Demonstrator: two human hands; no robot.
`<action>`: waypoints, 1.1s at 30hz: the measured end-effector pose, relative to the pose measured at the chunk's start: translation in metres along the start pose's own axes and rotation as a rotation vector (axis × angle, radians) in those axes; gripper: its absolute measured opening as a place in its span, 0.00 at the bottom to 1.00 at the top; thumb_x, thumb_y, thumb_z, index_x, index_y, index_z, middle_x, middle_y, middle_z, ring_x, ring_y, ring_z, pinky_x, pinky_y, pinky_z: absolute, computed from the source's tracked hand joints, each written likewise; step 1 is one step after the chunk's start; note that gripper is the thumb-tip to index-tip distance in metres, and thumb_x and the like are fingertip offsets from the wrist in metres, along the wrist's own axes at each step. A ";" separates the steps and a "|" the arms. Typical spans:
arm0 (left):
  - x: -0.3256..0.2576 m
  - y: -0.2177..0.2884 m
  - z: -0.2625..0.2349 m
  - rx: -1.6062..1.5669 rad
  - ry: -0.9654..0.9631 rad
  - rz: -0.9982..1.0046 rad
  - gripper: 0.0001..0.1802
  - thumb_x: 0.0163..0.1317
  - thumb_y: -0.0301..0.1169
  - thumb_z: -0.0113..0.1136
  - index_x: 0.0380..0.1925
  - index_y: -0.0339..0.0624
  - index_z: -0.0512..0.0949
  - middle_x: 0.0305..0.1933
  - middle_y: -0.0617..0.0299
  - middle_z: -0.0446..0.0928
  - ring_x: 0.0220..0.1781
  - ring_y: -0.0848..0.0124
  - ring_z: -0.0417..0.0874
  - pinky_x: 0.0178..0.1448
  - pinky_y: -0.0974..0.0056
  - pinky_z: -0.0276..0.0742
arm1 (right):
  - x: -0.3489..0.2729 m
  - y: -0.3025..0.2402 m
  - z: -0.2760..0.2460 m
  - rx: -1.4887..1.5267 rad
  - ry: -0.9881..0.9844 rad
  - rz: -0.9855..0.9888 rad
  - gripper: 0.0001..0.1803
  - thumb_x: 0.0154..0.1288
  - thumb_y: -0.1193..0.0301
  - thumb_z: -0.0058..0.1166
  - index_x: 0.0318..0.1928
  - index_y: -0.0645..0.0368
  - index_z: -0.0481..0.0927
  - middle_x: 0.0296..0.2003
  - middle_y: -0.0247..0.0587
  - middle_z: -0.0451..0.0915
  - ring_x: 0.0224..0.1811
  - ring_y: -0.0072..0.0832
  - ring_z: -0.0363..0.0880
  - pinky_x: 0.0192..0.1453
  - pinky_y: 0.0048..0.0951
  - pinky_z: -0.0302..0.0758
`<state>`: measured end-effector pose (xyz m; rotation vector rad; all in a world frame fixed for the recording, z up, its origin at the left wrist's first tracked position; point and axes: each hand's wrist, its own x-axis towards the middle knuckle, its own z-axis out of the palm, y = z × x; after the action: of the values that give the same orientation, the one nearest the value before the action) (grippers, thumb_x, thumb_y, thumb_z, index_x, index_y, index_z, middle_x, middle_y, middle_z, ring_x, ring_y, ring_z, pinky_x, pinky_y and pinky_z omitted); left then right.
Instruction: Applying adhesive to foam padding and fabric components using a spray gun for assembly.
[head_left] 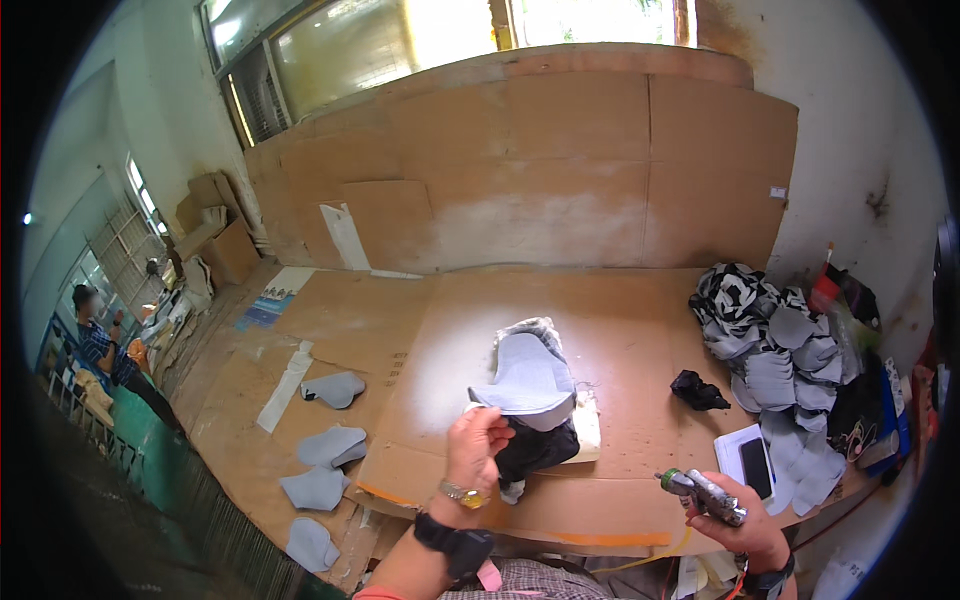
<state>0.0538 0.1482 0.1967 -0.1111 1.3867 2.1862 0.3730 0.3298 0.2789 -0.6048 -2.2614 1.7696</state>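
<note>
My left hand [478, 440] pinches the near-left edge of a grey curved fabric piece [530, 372]. This piece lies over a pale fluffy-edged pad [535, 327] on the cardboard-covered table. Just below it are a crumpled black cloth [540, 450] and a cream sheet [587, 430]. My right hand [735, 512] is wrapped round a small silver and green spray gun [705, 493], held above the table's near right part, apart from the fabric. Its nozzle end points left.
Several loose grey pieces [335, 390] lie at the left. On the right are a heap of grey and black-and-white pieces [790, 345], a small black cloth [699, 391] and a phone [756, 468] on a white box. Tall cardboard [560, 150] stands behind. Another person [105, 345] stands far left.
</note>
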 end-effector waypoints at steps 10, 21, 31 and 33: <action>-0.028 0.120 -0.192 -0.380 0.200 0.104 0.07 0.60 0.35 0.55 0.30 0.45 0.77 0.28 0.64 0.80 0.32 0.61 0.82 0.42 0.56 0.76 | 0.040 0.015 0.086 -0.026 -0.144 0.046 0.28 0.55 0.78 0.62 0.58 0.62 0.71 0.36 0.34 0.78 0.38 0.19 0.75 0.46 0.23 0.73; -0.008 0.197 -0.522 -0.580 0.746 0.596 0.12 0.63 0.37 0.53 0.40 0.41 0.71 0.43 0.62 0.74 0.44 0.63 0.79 0.48 0.57 0.73 | 0.063 -0.034 0.224 0.030 -0.144 0.079 0.30 0.50 0.85 0.57 0.58 0.62 0.71 0.35 0.36 0.77 0.36 0.22 0.77 0.40 0.25 0.79; 0.047 0.044 -0.716 -0.932 0.784 -0.183 0.33 0.64 0.49 0.44 0.58 0.31 0.61 0.55 0.51 0.72 0.55 0.55 0.75 0.60 0.52 0.68 | 0.026 -0.075 0.271 -0.071 0.037 0.161 0.30 0.52 0.83 0.57 0.58 0.63 0.70 0.37 0.36 0.77 0.38 0.21 0.76 0.45 0.25 0.76; 0.048 0.024 -0.744 -0.977 0.747 -0.257 0.35 0.64 0.52 0.40 0.57 0.28 0.61 0.55 0.46 0.73 0.55 0.54 0.75 0.60 0.52 0.67 | 0.021 -0.077 0.271 -0.120 0.070 0.129 0.30 0.53 0.83 0.57 0.59 0.63 0.70 0.38 0.36 0.77 0.38 0.21 0.76 0.45 0.25 0.76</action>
<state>-0.1572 -0.4792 -0.1467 -1.4712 0.3970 2.4723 0.2301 0.0863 0.2811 -0.8397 -2.3408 1.6487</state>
